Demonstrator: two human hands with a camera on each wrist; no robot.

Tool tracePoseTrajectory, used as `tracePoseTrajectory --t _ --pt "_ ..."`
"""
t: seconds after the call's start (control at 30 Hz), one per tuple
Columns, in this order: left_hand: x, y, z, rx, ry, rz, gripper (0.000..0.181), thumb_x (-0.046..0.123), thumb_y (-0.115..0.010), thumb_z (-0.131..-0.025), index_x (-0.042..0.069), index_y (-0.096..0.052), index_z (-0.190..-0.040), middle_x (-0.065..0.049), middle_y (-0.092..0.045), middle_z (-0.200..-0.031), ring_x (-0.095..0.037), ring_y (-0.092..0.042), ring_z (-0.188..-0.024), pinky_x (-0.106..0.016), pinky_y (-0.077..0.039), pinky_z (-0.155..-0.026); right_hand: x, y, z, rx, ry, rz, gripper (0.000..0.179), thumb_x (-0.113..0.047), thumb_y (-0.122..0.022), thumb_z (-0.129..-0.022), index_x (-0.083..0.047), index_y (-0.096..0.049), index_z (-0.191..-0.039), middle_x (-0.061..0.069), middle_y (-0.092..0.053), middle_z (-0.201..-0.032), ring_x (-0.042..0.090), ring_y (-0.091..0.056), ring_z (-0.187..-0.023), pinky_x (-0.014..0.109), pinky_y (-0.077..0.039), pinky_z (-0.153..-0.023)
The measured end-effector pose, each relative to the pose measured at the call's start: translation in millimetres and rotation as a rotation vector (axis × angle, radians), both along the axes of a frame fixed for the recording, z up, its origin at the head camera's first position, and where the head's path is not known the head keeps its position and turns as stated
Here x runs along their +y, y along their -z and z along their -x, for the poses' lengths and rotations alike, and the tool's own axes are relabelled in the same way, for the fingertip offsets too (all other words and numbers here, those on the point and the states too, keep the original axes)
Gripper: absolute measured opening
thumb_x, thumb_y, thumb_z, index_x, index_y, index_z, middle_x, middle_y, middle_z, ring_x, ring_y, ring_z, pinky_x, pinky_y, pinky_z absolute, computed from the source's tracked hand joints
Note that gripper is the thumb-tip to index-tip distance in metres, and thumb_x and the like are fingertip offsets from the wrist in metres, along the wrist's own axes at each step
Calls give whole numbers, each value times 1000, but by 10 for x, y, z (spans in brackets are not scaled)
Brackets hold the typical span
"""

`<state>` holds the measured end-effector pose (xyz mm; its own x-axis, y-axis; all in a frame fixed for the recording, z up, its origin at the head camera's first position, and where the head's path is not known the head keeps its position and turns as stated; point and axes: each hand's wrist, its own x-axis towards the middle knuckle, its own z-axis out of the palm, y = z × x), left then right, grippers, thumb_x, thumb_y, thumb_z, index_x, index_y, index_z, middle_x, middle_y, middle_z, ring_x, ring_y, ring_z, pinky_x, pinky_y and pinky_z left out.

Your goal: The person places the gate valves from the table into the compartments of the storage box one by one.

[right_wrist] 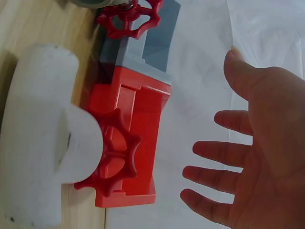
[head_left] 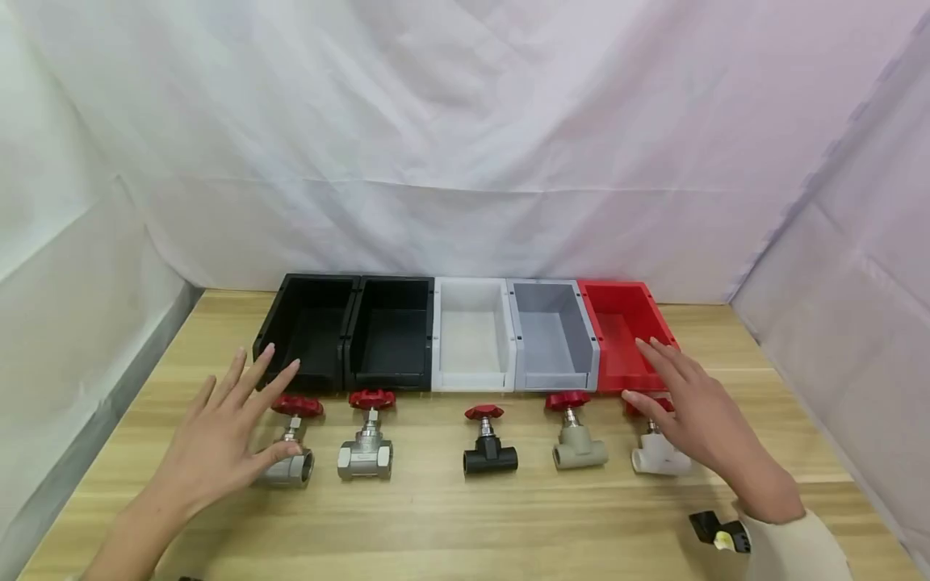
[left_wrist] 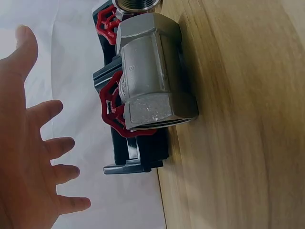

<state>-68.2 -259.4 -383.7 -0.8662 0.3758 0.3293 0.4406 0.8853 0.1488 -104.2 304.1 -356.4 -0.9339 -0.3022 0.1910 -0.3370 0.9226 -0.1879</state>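
My left hand (head_left: 214, 440) hovers with spread fingers over the leftmost metal valve (left_wrist: 151, 71), partly hiding it in the head view. To its right stands a second metal valve (head_left: 366, 448) with a red handwheel. A black valve (head_left: 490, 452) sits mid-table, and a beige valve (head_left: 579, 444) is right of it. Over at the right, my right hand (head_left: 708, 415) is held above the white valve (head_left: 659, 453), fingers spread and nothing in them. In the right wrist view that valve's red handwheel (right_wrist: 114, 152) shows in front of the red bin.
Behind the valves runs a row of bins: two black bins (head_left: 303, 375) (head_left: 388, 381), a white bin (head_left: 474, 381), a grey bin (head_left: 555, 381) and a red bin (head_left: 617, 379). White cloth (head_left: 465, 145) encloses the wooden table (head_left: 407, 532). A small black object (head_left: 719, 532) appears beside the right sleeve.
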Motion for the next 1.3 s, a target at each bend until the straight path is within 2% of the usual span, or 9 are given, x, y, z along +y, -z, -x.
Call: tracePoseTrajectory --t 0.23,0.33,0.43,0.53,0.73,0.97,1.07,1.23,1.3 --pt "20 -15 3 9 -21 -40 99 56 -73 -74 24 -24 -153 -11 -16 -158 -27 -10 -144 -61 -14 -107 -9 -51 80 -61 25 63 73 -43 -63 -91 -8 -35 -148 24 -43 -138 45 -43 -117 62 -47 -77" --pt "35 -22 14 5 -30 -58 101 55 -75 -72 24 -25 -153 -11 -18 -157 -37 -24 -139 -66 -25 -99 -21 -56 115 -86 40 88 70 -44 -61 -92 -8 -36 -147 24 -42 -138 46 -41 -119 62 -46 -79" --pt "39 -13 5 -7 -36 -73 102 54 -78 -70 25 -26 -153 -12 -20 -156 -47 -40 -125 -67 -31 -91 -52 -42 161 -113 51 131 67 -43 -59 -94 -9 -36 -147 23 -42 -139 46 -40 -121 64 -43 -83" --pt "25 17 -38 -16 -36 -80 102 52 -79 -69 25 -27 -152 -13 -23 -155 -51 -46 -116 -66 -33 -87 -109 10 209 -130 62 164 65 -43 -57 -95 -10 -36 -148 23 -43 -139 45 -41 -121 63 -43 -84" --pt "-28 95 -126 -27 -42 -93 101 49 -81 -68 26 -28 -152 -13 -23 -155 -51 -47 -113 -66 -38 -79 -245 179 292 -144 100 214 66 -42 -58 -94 -9 -37 -146 21 -48 -134 42 -45 -119 58 -48 -80" --pt "-22 199 -152 -67 -37 -166 101 43 -83 -70 24 -28 -152 -21 -21 -153 -55 -56 -97 -64 -45 -67 -302 305 386 -132 123 220 64 -35 -64 -92 -8 -40 -145 20 -51 -128 39 -50 -113 55 -49 -81" --pt "-17 198 -152 -82 -64 -179 99 42 -83 -71 25 -30 -152 -26 -27 -147 -53 -56 -97 -64 -45 -65 -337 308 422 -126 129 220 61 -30 -67 -90 -7 -44 -142 20 -52 -127 38 -51 -111 54 -50 -80" --pt "-23 152 -139 -61 -108 -185 89 41 -83 -71 29 -39 -147 -23 -38 -132 -37 -61 -79 -45 -45 -52 -400 319 489 -104 129 230 57 -22 -69 -89 -10 -48 -140 18 -56 -119 32 -56 -96 47 -54 -73" --pt "-28 143 -140 -56 -119 -189 84 41 -83 -72 30 -42 -145 -20 -40 -127 -34 -59 -81 -41 -42 -52 -417 335 521 -85 118 240 57 -19 -70 -88 -12 -48 -140 17 -57 -114 29 -56 -89 43 -54 -69"
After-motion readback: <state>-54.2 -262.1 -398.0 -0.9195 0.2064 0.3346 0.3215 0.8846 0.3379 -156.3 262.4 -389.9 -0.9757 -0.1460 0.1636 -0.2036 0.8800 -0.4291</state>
